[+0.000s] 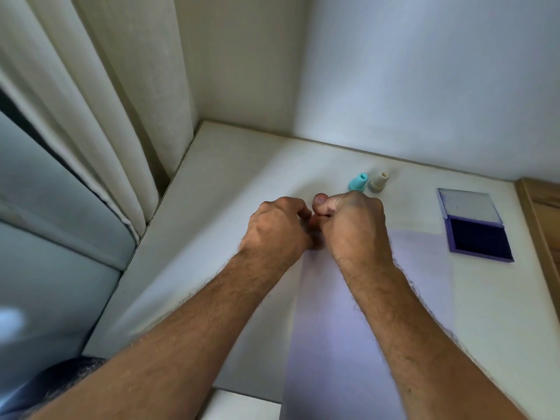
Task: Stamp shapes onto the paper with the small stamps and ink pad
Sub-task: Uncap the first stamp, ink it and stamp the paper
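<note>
A white sheet of paper lies on the pale tabletop. My two hands meet above the paper's far left corner. My right hand grips a small pinkish stamp, whose round, purple-stained end shows above the fingers. The curled fingers of my left hand pinch the same stamp lower down; most of its body is hidden. A teal stamp and a beige stamp stand upright just beyond my right hand. The open purple ink pad lies to the right of the paper.
A wall corner closes the table at the back, and a cream curtain hangs along the left edge. A wooden edge borders the table on the far right. A dark cloth shows at the lower left.
</note>
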The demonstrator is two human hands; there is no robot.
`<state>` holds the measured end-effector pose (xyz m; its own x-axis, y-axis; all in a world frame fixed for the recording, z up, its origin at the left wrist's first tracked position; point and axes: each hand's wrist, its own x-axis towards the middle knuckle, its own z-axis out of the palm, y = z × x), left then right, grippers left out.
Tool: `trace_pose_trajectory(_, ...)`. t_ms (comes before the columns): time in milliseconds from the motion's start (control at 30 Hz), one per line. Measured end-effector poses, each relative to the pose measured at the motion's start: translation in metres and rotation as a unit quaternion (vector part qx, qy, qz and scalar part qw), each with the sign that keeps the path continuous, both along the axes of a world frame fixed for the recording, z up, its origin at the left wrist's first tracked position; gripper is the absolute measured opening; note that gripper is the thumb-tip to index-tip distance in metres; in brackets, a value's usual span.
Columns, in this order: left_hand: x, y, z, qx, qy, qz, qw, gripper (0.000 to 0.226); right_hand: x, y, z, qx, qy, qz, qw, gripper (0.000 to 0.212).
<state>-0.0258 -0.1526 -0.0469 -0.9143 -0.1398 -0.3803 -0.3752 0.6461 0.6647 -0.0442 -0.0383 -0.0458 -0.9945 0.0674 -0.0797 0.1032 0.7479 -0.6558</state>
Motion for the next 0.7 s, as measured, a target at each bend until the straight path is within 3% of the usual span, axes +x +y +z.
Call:
trace_pose_trajectory(100, 0.000, 0.001, 0.000, -0.003, 0.006, -0.002, 1.000, 0.031, 0.001, 0.001, 0.001, 0.059, 0.070, 0.061, 0.994, 0.008)
trace_pose_trajectory(233, 0.001, 0.000, 0.001, -0.007, -0.002, -0.003, 1.000, 0.037, -0.009, 0.000, 0.012, -0.005, -0.075, -0.022, 0.997, 0.007)
trace_pose_trajectory(300, 0.000, 0.001, 0.002, -0.009, 0.000, -0.006, 1.000, 0.038, -0.014, -0.002, 0.019, 0.013, -0.118, -0.013, 0.993, 0.008)
trace_pose_trajectory(500, 0.000, 0.002, 0.003, -0.010, -0.005, -0.010, 1.000, 0.034, -0.003, -0.005, 0.024, 0.070, -0.051, 0.023, 0.996, 0.010)
trace_pose_trajectory(633, -0.001, 0.003, 0.005, -0.010, -0.009, -0.012, 1.000, 0.035, -0.015, -0.005, 0.025, 0.053, -0.140, 0.020, 0.989, 0.011)
trace_pose_trajectory(700, -0.001, 0.003, 0.006, -0.010, -0.014, -0.010, 1.000, 0.037, -0.012, -0.005, 0.023, 0.057, -0.112, 0.020, 0.992, 0.010)
